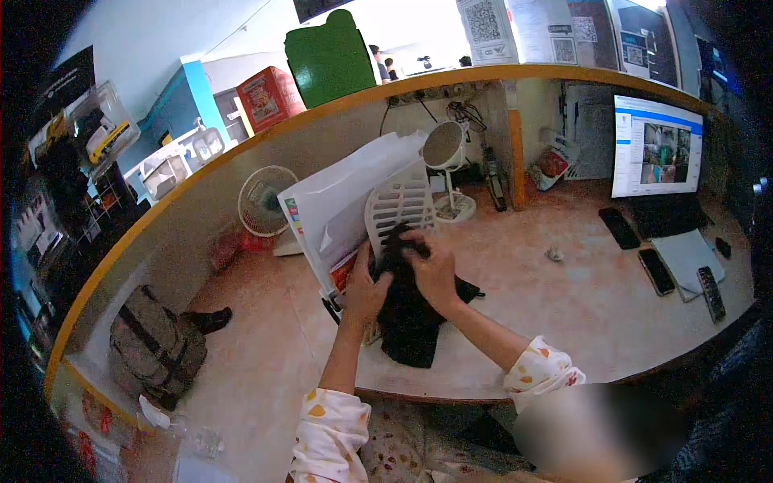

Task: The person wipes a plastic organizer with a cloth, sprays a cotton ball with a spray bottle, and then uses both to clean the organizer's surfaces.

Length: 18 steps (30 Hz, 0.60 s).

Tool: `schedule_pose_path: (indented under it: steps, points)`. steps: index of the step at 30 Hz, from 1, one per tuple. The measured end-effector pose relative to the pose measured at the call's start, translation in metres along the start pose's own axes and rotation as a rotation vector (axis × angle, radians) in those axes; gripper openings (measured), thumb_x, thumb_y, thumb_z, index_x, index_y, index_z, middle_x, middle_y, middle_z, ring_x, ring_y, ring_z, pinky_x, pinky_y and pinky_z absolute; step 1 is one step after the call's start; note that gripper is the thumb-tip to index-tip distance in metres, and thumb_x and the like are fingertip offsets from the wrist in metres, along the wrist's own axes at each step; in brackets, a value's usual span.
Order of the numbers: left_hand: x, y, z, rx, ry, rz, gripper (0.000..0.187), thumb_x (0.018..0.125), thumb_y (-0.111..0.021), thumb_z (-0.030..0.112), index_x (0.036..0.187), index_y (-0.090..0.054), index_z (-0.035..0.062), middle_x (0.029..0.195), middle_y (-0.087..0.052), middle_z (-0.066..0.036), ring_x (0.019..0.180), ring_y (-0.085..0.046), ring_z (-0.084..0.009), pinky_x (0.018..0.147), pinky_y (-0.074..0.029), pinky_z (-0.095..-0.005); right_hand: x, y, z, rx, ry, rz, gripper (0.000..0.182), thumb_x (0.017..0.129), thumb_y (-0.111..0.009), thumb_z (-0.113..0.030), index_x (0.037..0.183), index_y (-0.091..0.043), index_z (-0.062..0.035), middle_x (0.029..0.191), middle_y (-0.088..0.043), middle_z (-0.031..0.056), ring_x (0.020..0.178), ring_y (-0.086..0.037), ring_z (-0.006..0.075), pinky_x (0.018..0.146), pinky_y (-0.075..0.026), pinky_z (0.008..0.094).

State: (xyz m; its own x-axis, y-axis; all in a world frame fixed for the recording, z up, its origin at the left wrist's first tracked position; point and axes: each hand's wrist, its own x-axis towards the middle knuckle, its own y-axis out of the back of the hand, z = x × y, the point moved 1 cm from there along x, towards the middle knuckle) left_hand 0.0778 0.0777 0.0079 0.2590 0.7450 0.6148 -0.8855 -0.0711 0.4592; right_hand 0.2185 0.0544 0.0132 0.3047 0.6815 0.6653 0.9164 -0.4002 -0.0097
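A black cloth (411,322) hangs in loose folds over the table's front part, in front of a white slotted plastic file rack (400,201). My left hand (366,294) is closed at the cloth's left side, its thumb against the fabric, close to the rack's edge; part of its fingers is hidden. With bent fingers, my right hand (433,270) grips the bunched top of the cloth. Behind and left of the hands, white papers (346,197) stand upright in the rack. The rack's lower part is covered by the cloth and hands.
On the right are a monitor (656,149), two phones (657,271), a remote (711,294) and a notebook (684,258). A small white fan (444,145) stands behind the rack. Further left are a round white fan (268,201) and a grey backpack (157,346). A wooden-edged partition (515,72) surrounds the table.
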Motion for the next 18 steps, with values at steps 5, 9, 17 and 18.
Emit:
schedule_pose_path:
  steps: [5,9,17,18]
  points:
    - [-0.003,0.010,0.031,-0.477,0.170,-0.080,0.065,0.082,-0.051,0.018,0.139,-0.024,0.0026,0.137,-0.036,-0.011,0.127,-0.034,-0.0237,0.105,-0.024,-0.0335,0.001,0.017,0.006,-0.158,0.251,0.114,0.028,0.078,-0.060,-0.004,0.107,-0.057,-0.0051,0.106,-0.060,0.0148,0.101,-0.055,0.0326,0.087,-0.042,0.0382]
    - [0.006,0.005,0.012,-0.700,0.056,-0.024,0.056,0.087,-0.045,0.024,0.137,-0.030,0.0023,0.137,-0.037,-0.011,0.127,-0.033,-0.0229,0.106,-0.024,-0.0336,-0.014,0.000,0.007,-0.290,0.648,-0.098,0.045,0.080,-0.060,-0.011,0.124,-0.048,-0.0059,0.124,-0.050,0.0154,0.113,-0.047,0.0337,0.096,-0.038,0.0398]
    - [0.002,0.013,0.017,-0.705,0.184,-0.004,0.053,0.090,-0.035,0.025,0.137,-0.029,0.0010,0.143,-0.028,-0.011,0.132,-0.024,-0.0226,0.109,-0.015,-0.0315,0.047,-0.030,-0.015,-0.140,0.612,-0.014,0.052,0.086,-0.054,-0.012,0.133,-0.036,-0.0034,0.133,-0.040,0.0192,0.121,-0.038,0.0389,0.101,-0.031,0.0411]
    - [0.004,0.013,0.017,-0.714,0.177,-0.004,0.053,0.090,-0.035,0.025,0.137,-0.029,0.0008,0.143,-0.028,-0.011,0.132,-0.025,-0.0227,0.109,-0.015,-0.0317,0.047,-0.034,-0.013,-0.155,0.601,-0.004,0.051,0.086,-0.054,-0.011,0.133,-0.036,-0.0034,0.133,-0.039,0.0192,0.121,-0.038,0.0389,0.101,-0.031,0.0411]
